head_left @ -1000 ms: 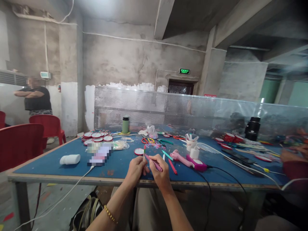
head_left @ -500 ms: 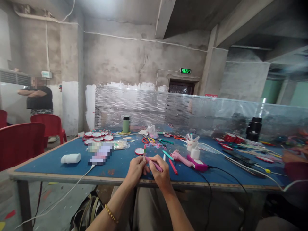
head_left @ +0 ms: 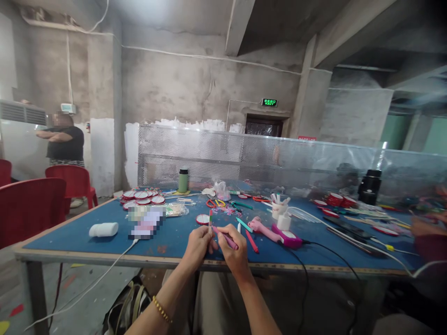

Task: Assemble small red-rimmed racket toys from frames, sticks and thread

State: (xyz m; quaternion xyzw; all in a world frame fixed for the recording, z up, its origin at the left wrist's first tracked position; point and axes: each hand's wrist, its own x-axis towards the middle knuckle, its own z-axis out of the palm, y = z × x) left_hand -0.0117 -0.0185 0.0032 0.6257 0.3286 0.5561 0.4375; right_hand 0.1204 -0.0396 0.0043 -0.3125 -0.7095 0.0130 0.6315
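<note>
Near the table's front edge, my left hand (head_left: 198,243) is closed on a thin flat stick (head_left: 210,218) that stands upright, its upper part coloured red and green. My right hand (head_left: 233,246) grips a pink marker (head_left: 226,237) like a pen, its tip at the stick. Behind the stick lies a round red-rimmed disc (head_left: 203,219) with a pale face. To the right of my hands are a teal marker (head_left: 244,224) and a red marker (head_left: 252,242). A pink glue gun (head_left: 265,230) lies beside them.
A white bottle (head_left: 104,230) lies on its side at left, near a blurred phone (head_left: 148,223) on a cable. Red-rimmed discs (head_left: 142,195) are piled behind. A cup of markers (head_left: 279,208) and black cords stand right. Another person's hand (head_left: 422,226) is at far right.
My hands stay almost in place, with the marker still at the stick. The person standing at the far left has shifted slightly to the right.
</note>
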